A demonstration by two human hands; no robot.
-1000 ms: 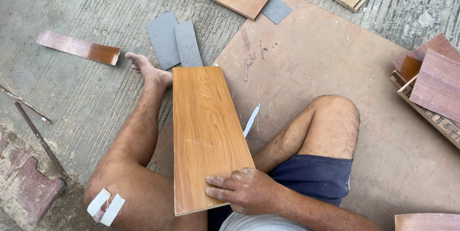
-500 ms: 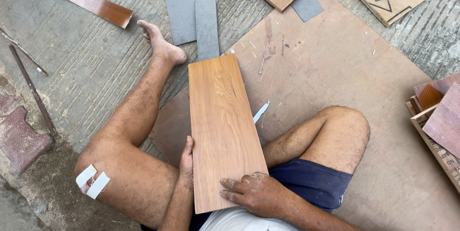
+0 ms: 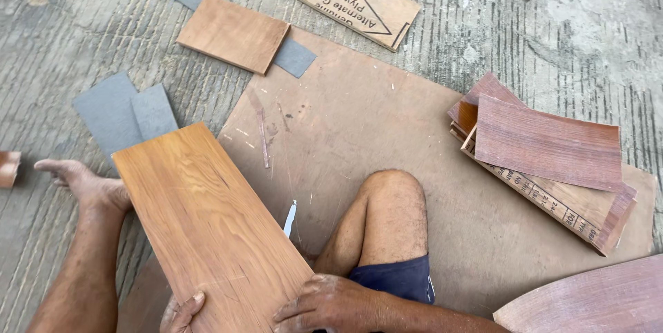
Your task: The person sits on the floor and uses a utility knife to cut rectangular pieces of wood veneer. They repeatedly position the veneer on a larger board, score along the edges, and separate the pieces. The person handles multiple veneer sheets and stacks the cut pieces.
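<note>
Concrete floor (image 3: pixel 539 22); left hand (image 3: pixel 181 312) half cropped.

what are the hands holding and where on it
Both hold the long orange-brown wooden board at its near end: the left hand at the near left corner, the right hand on the near right edge.

Bare brown board (image 3: pixel 359 126) beyond bent knee (image 3: pixel 394 202)

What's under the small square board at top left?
A grey sheet lies under the small square board, showing past its right edge and upper-left corner. The part beneath the board is covered.
</note>
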